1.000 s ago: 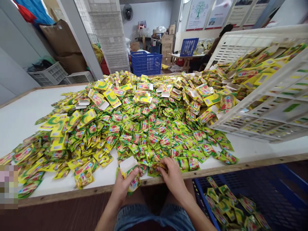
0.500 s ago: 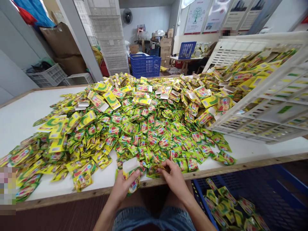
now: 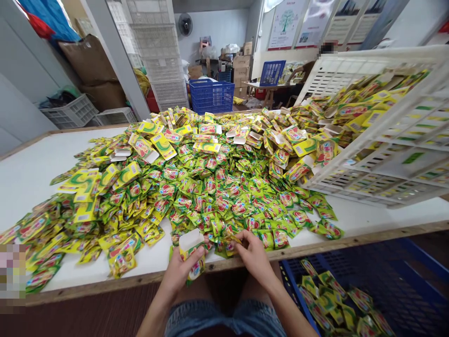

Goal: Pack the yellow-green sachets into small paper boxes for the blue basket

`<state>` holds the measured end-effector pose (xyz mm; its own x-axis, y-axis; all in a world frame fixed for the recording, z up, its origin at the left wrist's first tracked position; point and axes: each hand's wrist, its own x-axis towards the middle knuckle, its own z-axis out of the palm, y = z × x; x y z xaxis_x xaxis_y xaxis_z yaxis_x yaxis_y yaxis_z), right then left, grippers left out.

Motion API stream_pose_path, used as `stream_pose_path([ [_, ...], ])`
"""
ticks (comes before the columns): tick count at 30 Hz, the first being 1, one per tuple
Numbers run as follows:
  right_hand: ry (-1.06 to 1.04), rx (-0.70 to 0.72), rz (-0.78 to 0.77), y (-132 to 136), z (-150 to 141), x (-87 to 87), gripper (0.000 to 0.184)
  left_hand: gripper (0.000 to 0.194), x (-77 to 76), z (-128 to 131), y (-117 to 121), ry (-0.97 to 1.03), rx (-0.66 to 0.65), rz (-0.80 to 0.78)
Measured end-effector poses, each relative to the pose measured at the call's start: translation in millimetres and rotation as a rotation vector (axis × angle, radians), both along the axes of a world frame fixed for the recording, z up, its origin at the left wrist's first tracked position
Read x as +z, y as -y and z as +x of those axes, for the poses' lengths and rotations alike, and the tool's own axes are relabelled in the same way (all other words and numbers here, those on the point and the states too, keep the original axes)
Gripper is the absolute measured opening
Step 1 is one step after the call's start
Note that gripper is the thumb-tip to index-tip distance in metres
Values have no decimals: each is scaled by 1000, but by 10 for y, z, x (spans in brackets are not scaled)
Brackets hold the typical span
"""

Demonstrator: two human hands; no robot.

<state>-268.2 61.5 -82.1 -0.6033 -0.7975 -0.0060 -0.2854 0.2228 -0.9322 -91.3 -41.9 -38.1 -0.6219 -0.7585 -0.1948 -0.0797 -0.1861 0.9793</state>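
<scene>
My left hand [image 3: 180, 267] is closed around a small yellow-green carton [image 3: 196, 269] at the table's front edge. The carton's white end flap stands up, and part of a green packet shows beneath it. Just to the right, my right hand [image 3: 255, 257] has thumb and fingers pinched on a shiny candy-style packet [image 3: 226, 245] lying by the edge. Its fingertips partly cover that packet. Beyond both hands spreads a heap of green packets [image 3: 222, 203] with red fruit pictures. Flat yellow cartons [image 3: 163, 146] lie on top of the heap.
A tilted white plastic crate [image 3: 389, 187] spills cartons on the right. Below the table's wooden edge [image 3: 298, 252] sits a blue crate [image 3: 291, 285] holding filled-looking cartons. More packets [image 3: 38, 227] lie at left. Stacked white crates [image 3: 157, 56] and a blue basket [image 3: 212, 96] stand behind.
Both hands keep nearly the same place and grip; my right fingers have shifted slightly on the packet. In the background, a person's arm now shows at the far table.
</scene>
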Motion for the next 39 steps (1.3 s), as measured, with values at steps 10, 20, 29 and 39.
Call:
stream_pose_path([
  [10,635,62,-248,-58,-95,248,30,53,96,-111,30,88,-293,3],
  [20,749,-295,-420,33,-60,140,38,49,131,-154,-23,-72,-198,206],
  [29,392,-52,-227,19,117,211,34,58,81,-268,-74,21,-148,103],
  [39,454,-97,-317,-3,53,224,34,45,11,-291,-120,-6,-125,149],
])
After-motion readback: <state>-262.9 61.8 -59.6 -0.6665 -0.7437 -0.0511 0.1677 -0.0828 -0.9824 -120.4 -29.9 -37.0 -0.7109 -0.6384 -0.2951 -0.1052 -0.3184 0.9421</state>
